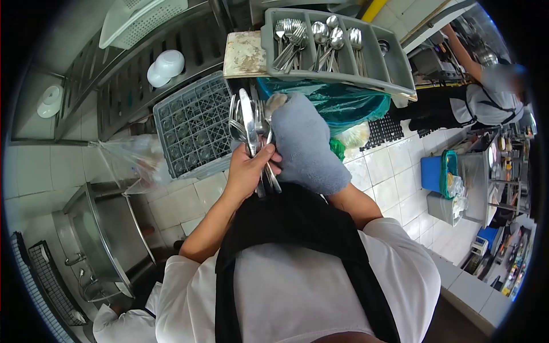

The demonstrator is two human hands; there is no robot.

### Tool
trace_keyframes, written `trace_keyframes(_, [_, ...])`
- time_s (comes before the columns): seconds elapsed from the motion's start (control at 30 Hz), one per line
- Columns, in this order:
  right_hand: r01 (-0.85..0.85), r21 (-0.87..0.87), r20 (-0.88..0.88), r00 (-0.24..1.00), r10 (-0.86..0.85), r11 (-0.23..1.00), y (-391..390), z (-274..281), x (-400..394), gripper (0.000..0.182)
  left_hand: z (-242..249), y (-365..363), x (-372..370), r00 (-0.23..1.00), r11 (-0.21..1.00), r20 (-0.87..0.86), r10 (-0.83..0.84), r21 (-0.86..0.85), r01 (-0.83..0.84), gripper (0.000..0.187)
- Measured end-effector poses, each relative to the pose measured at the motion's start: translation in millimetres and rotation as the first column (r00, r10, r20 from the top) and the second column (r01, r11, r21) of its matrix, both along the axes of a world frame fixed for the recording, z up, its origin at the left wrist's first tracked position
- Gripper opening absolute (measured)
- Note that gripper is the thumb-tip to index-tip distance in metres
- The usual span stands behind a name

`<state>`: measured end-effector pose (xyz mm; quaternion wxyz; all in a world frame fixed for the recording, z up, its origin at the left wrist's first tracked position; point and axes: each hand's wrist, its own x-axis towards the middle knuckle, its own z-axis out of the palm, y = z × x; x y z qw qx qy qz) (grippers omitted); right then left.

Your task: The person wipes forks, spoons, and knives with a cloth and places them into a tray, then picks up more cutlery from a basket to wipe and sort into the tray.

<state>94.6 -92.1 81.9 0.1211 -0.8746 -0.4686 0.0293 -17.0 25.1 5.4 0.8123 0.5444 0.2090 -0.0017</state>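
My left hand (251, 168) is closed around the handles of a bunch of cutlery, heads pointing up and away from me. A table knife (247, 114) lies on top of the bunch, with several forks (258, 117) around it. One spoon (276, 103) leans to the right, its bowl against a grey-blue towel (303, 143). The towel wraps over my right hand and hides its fingers; only the right forearm (357, 203) shows below. Beyond both hands, a grey cutlery tray (337, 80) holds forks and spoons sorted in compartments.
Left of my hands is a grey glass rack (191, 126). A bin with a green liner (343, 111) stands below the tray. White bowls (167, 64) sit on a slatted metal shelf. At right, another person (486, 103) reaches toward a shelf; a metal sink (114, 228) is at left.
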Motion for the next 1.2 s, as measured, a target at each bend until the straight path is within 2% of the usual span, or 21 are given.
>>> trace_keyframes(0.03, [0.097,0.033,-0.057,0.994,-0.095,0.995,-3.1,14.1,-1.9,0.041,-2.5,1.0,-0.6,1.0,0.997,-0.023,0.02,-0.071,-0.021,0.021])
trace_keyframes(0.07, [0.109,0.04,-0.054,0.993,-0.107,0.993,-2.9,6.0,0.0,0.041,-3.2,2.9,-1.9,0.998,0.99,-0.048,0.032,-0.139,-0.039,0.021])
trace_keyframes(0.1, [0.229,0.18,-0.114,0.971,-0.211,0.957,-1.2,-9.0,2.2,0.038,1.2,5.7,-4.4,0.996,0.982,-0.082,0.03,-0.185,-0.044,0.022])
trace_keyframes(0.13, [0.35,0.31,-0.182,0.935,-0.306,0.884,1.1,-12.7,5.9,0.037,5.9,3.4,-5.4,0.988,0.942,-0.127,0.091,-0.311,-0.127,0.021])
trace_keyframes(0.17, [0.398,0.326,-0.298,0.904,-0.307,0.857,4.0,-10.5,9.6,0.041,3.2,4.3,-7.0,0.997,0.913,-0.063,0.045,-0.403,-0.067,0.019])
trace_keyframes(0.2, [0.417,0.334,-0.289,0.899,-0.33,0.845,6.2,-11.3,10.8,0.041,0.0,6.1,-8.0,1.0,0.872,-0.001,0.005,-0.49,-0.005,0.018])
trace_keyframes(0.23, [0.454,0.474,-0.39,0.876,-0.283,0.754,8.0,-16.0,8.7,0.034,2.1,5.4,-7.3,0.997,0.863,0.079,-0.021,-0.502,0.058,0.015])
trace_keyframes(0.3, [0.518,0.688,-0.54,0.833,-0.119,0.508,8.5,-23.6,6.8,0.028,7.6,3.5,-2.1,0.993,0.869,0.104,-0.048,-0.486,0.093,0.013])
trace_keyframes(0.33, [0.523,0.706,-0.555,0.827,-0.086,0.478,5.5,-23.4,9.2,0.028,12.1,2.4,-0.3,0.992,0.875,0.117,-0.049,-0.473,0.099,0.012])
trace_keyframes(0.37, [0.515,0.703,-0.549,0.831,-0.086,0.489,0.7,-20.5,10.6,0.027,17.4,-1.4,0.4,0.991,0.903,0.137,0.008,-0.426,0.051,0.01])
trace_keyframes(0.4, [0.496,0.682,-0.528,0.842,-0.107,0.538,-3.7,-17.8,14.4,0.026,23.4,-3.9,1.2,0.992,0.903,0.128,0.018,-0.428,0.039,0.01])
trace_keyframes(0.43, [0.458,0.639,-0.482,0.864,-0.143,0.618,-7.4,-14.4,17.9,0.025,27.7,-4.9,2.7,0.995,0.938,0.087,0.042,-0.346,-0.01,0.01])
trace_keyframes(0.47, [0.402,0.57,-0.408,0.895,-0.178,0.717,-10.2,-11.1,19.8,0.025,29.2,-4.7,5.1,0.996,0.965,0.053,0.069,-0.258,-0.053,0.01])
trace_keyframes(0.5, [0.345,0.475,-0.322,0.924,-0.205,0.809,-11.1,-8.4,19.5,0.024,25.9,-4.0,8.9,0.993,0.994,0.108,0.057,-0.103,-0.046,0.012])
trace_keyframes(0.57, [0.266,0.264,-0.173,0.959,-0.226,0.927,-12.0,-5.8,13.7,0.023,26.4,-7.5,11.9,0.993,0.998,0.105,0.053,-0.038,-0.049,0.012])
trace_keyframes(0.6, [0.263,0.201,-0.131,0.962,-0.24,0.944,-10.3,-6.9,12.8,0.022,27.6,-9.8,12.6,0.994,0.998,0.096,0.045,0.03,-0.048,0.013])
trace_keyframes(0.67, [0.294,0.138,-0.06,0.956,-0.288,0.946,-6.4,-10.4,16.0,0.021,26.8,-12.5,10.9,0.992,0.998,0.124,0.029,0.051,-0.036,0.014])
trace_keyframes(0.73, [0.331,0.131,0.002,0.943,-0.334,0.935,-1.9,-19.0,28.3,0.02,24.4,-13.9,7.6,0.988,1.0,0.155,-0.017,0.026,0.013,0.014])
trace_keyframes(0.9, [0.323,0.168,0.103,0.934,-0.343,0.931,1.1,-33.0,45.3,0.018,26.9,-16.9,4.0,0.978,0.996,0.206,-0.015,0.087,-0.003,0.014])
trace_keyframes(1.13, [0.132,0.09,-0.112,0.986,-0.122,0.987,0.6,8.3,1.8,0.009,20.9,-10.0,7.8,0.99,0.995,0.136,0.034,0.094,-0.047,0.014])
trace_keyframes(1.2, [0.161,-0.047,-0.431,0.887,-0.165,0.986,-3.0,20.4,2.4,0.009,20.3,-11.6,5.8,0.993,0.996,0.117,0.019,0.089,-0.03,0.014])
